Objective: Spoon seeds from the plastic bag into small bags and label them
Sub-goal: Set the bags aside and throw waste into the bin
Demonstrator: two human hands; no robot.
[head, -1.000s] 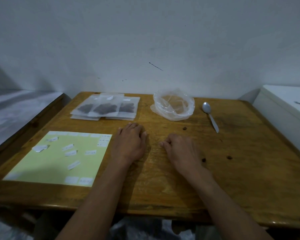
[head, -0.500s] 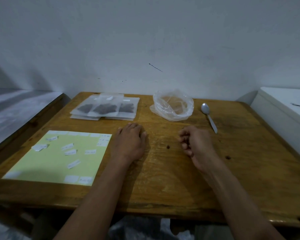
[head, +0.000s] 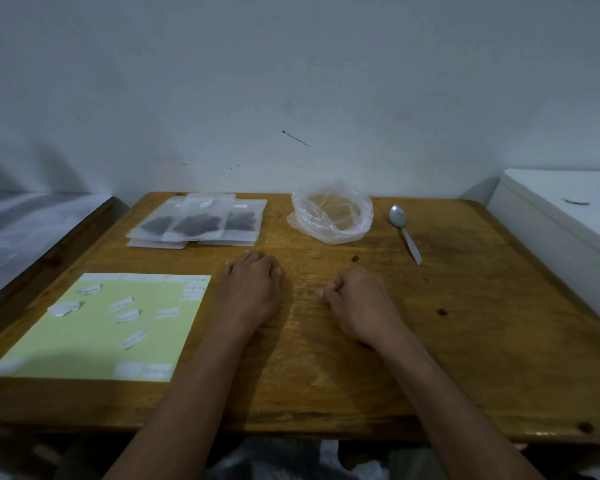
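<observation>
1. Two bare hands lie on the wood near us: our left hand rests palm down with its fingers straight and close together, and our right hand has its fingers curled loosely under, gripping nothing that we can see. We judge both idle, with no tool taken up.
2. Far from our right hand and slightly to its right, the crumpled clear plastic bag sits with its mouth rolled open, probably for easy scooping; we cannot tell whether seeds remain inside.
3. Right of it, apart, the small metal spoon lies flat, bowl far, handle towards us.
4. At far left, the translucent small bags overlap in a flat pile, dark seeds inside and white labels on some, so we judge those done.
5. At near left, the pale green backing sheet carries scattered white paper labels, near our left hand.
6. Everything rests on a worn wooden table against a plain white wall, with a white cabinet at right.
</observation>
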